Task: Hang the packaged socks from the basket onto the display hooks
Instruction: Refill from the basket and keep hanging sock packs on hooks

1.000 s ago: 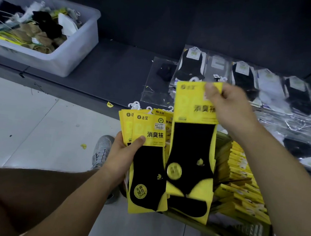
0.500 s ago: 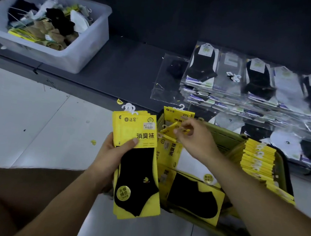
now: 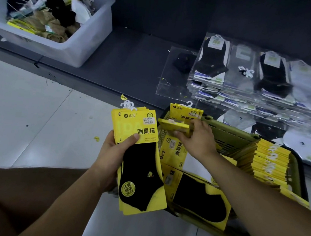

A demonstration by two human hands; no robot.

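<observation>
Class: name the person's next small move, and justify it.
Probably the right hand lifts the pack it pinches out of the basket and lays it onto the stack the left hand holds: the pack sits raised right beside that stack.

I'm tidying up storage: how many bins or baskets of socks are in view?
2. A clear bin on the dark ledge, upper left, holding loose socks; a green basket lower right, holding yellow sock packs. More may lie outside the frame.
</observation>
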